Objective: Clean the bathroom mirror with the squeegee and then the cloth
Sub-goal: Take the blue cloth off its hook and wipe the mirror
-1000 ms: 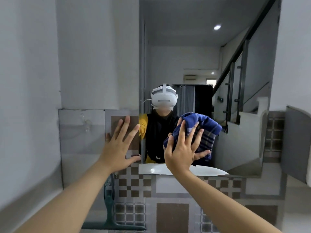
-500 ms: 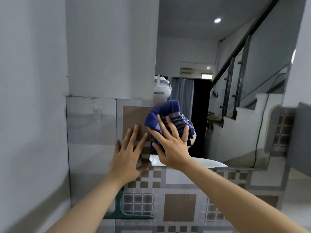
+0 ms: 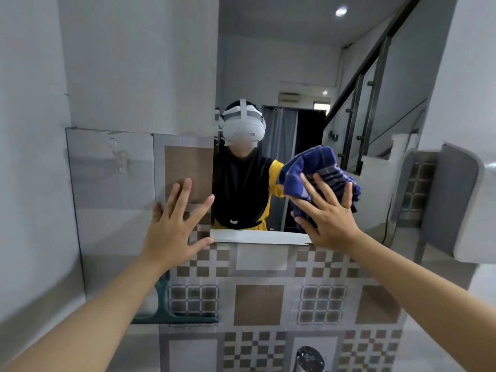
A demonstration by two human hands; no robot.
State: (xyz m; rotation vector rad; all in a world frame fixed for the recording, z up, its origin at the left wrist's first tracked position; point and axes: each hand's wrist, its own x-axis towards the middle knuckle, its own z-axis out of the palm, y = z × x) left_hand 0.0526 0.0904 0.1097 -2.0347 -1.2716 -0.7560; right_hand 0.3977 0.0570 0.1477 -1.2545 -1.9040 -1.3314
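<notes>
The frameless rectangular wall mirror [image 3: 308, 76] hangs above a band of grey, brown and white patterned wall tiles [image 3: 259, 304], and against its lower right part sits the bunched blue cloth with pale checked stripes [image 3: 319, 171]. No brand, label or writing can be read on the cloth, the mirror or anything around them. The right hand [image 3: 326, 213] presses the cloth flat to the glass with its palm, its fingers [image 3: 311, 187] spread and nearly straight over the fabric, so this grip is open and pushing, not curled round the cloth. The left hand [image 3: 174, 224] lies flat on the tiled wall just beside the mirror's left edge, near its lower corner, fingers spread and straight, holding nothing; its thumb tip reaches the mirror's bottom left corner. The dark green plastic squeegee [image 3: 171, 312] rests low against the tiled wall below the left forearm, well apart from both hands, its long blade lying level and its handle rising behind the arm. In the mirror a person's reflection shows a white headset, a dark head covering and yellow sleeves, with a black stair railing and ceiling lights behind. At the bottom edge a round chrome fitting [image 3: 308, 358] is partly in view, too cut off to tell more.
</notes>
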